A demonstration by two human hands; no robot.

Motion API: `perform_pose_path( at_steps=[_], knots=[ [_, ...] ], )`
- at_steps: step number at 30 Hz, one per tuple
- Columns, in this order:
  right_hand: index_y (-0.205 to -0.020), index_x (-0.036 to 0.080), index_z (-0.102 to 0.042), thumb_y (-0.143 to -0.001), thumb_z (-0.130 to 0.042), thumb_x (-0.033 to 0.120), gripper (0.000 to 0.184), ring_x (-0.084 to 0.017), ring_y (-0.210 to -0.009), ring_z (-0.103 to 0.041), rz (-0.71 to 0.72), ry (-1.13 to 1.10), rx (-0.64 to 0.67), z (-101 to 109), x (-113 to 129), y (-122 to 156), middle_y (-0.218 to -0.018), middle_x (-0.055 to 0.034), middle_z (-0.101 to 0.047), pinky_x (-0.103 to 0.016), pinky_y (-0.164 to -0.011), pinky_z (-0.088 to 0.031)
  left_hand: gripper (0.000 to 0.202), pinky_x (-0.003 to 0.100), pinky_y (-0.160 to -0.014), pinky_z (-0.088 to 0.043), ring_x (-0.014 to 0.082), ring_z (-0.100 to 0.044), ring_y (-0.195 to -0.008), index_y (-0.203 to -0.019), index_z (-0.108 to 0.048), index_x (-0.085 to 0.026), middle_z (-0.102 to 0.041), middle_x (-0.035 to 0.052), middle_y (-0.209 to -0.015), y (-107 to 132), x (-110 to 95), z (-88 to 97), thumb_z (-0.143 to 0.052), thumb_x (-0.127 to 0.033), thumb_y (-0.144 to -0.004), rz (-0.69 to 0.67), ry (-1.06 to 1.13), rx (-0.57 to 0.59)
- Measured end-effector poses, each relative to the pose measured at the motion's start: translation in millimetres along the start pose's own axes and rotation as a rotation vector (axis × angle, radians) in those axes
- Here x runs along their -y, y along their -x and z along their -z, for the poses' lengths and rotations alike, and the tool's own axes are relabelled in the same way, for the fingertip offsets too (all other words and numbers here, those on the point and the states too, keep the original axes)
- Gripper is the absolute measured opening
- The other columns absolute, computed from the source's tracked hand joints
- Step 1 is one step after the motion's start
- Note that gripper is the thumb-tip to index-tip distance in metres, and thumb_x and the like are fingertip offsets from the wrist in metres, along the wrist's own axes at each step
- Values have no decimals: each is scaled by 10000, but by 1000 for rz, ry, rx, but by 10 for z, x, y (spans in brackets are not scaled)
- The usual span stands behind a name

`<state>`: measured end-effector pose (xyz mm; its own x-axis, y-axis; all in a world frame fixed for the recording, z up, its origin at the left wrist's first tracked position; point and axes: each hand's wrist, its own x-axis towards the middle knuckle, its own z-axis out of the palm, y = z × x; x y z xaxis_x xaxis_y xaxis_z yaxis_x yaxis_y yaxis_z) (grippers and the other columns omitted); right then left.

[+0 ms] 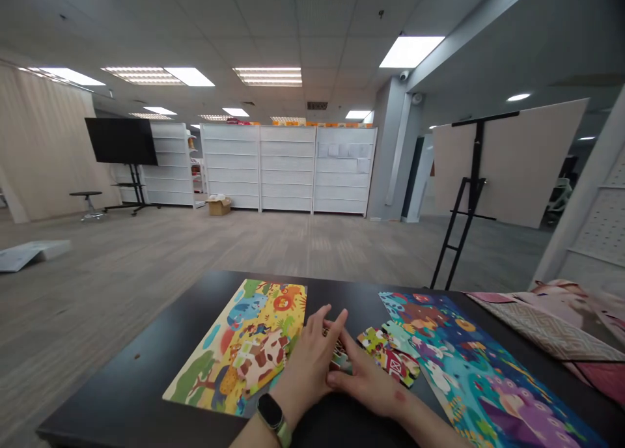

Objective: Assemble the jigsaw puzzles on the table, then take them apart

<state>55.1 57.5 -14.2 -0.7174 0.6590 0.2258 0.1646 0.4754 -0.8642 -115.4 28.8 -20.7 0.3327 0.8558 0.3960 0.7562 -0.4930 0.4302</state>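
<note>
Head view: left hand (307, 370) and right hand (367, 378), both closed, grip a small patterned jigsaw piece (339, 355) between them, above the bench (122, 383), between the left puzzle board (234, 350) and loose jigsaw pieces (388, 360) beside the right puzzle board (481, 370).

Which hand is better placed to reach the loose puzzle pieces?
Right, probably: the right hand lies beside the loose puzzle pieces; the left hand is farther, by the yellow board.

A shop-like showroom hall with white display shelving (288, 168), a stand-mounted screen (121, 141) and ceiling tiles (293, 38).
</note>
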Motion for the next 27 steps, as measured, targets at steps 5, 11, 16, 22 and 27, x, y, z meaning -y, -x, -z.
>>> perform_pose_path(
  at_steps=[5, 11, 16, 22, 27],
  knots=[
    [-1495, 253, -427, -888, -638, 285, 643, -313, -1441, -424, -6, 87, -96, 66, -11, -4, -1517, -122, -508, -569, -1210, -294, 1325, 639, -1115, -339, 467, -319, -1404, -1574, -247, -382, -271, 163, -1572, -54, -36, 61, -1001, -485, -489, -99, -46, 21],
    [-1521, 227, -335, -761, -578, 89, 810, -320, -1407, -465, 56, 269, -143, 28, -155, 11, -1508, -144, -504, -550, -1175, -360, 1257, 590, -1166, -304, 416, -224, -1485, -1599, -101, -377, -71, 145, -1650, 93, 41, 101, -906, -239, -644, -14, 48, 20],
    [-1486, 214, -334, -741, -574, 97, 791, -307, -1395, -469, 65, 252, -140, -16, -113, -14, -1485, -149, -504, -503, -1161, -378, 1239, 479, -1235, -231, 347, -93, -1536, -1614, 48, -244, -66, 148, -1642, 132, 26, -7, -664, -70, -614, -27, 215, 72],
    [-1253, 234, -501, -803, -631, 285, 471, -271, -1116, -649, -49, 135, -181, 136, 64, -47, -1243, -76, -664, -391, -983, -504, 1159, 386, -1218, -276, 302, -212, -1514, -1627, -27, -190, -155, 133, -1638, 118, -85, 325, -668, -157, -661, 64, 238, 116],
    [-1066, 241, -606, -898, -511, 373, 234, -261, -995, -686, -106, 380, -212, 157, 2, -189, -1046, -45, -735, -384, -914, -509, 755, 387, -1201, -272, 298, -375, -1427, -1503, -456, -227, -473, 94, -1498, 421, 203, 832, -640, -261, -772, 295, 63, 66]
  ],
)
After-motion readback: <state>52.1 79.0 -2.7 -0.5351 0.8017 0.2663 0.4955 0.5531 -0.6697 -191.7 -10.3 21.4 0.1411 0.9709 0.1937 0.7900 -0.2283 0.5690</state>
